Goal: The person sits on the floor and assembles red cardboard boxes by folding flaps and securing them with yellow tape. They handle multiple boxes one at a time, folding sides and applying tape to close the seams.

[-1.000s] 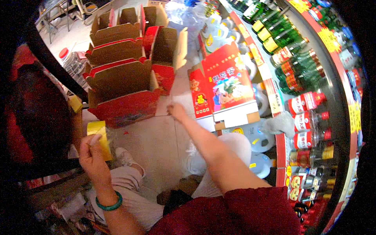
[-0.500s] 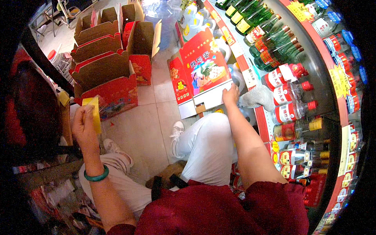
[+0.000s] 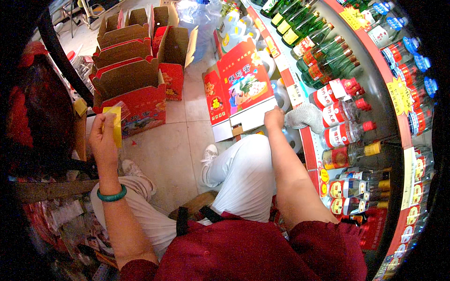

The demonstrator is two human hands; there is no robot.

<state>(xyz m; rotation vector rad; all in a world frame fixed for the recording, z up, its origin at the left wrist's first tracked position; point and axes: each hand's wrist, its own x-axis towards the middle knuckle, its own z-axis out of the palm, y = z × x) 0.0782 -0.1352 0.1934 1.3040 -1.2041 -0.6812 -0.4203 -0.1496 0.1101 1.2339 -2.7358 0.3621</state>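
My left hand [image 3: 102, 133], with a green bangle at its wrist, pinches a flat yellow piece [image 3: 113, 122] with a clear film-like edge; I cannot make out its exact kind. My right hand [image 3: 274, 117] is closed at the lower right corner of a flattened red cardboard carton [image 3: 247, 78]. The carton has printed pictures and white flaps, and it leans tilted beside the shelf. Most of my right fingertips are hidden. A grey cloth glove [image 3: 304, 117] lies on the shelf edge just right of that hand.
Several opened red cartons [image 3: 125, 65] stand in a row at the far left on the tiled floor [image 3: 180, 140]. Clear jugs [image 3: 233, 29] stand behind the flattened carton. Glass bottles [image 3: 323, 54] and red-capped bottles [image 3: 338, 112] line the right shelf. My knees are below the hands.
The whole view has shifted slightly. My right hand has curled more tightly at the carton's corner. My left hand still holds the yellow piece in about the same place.
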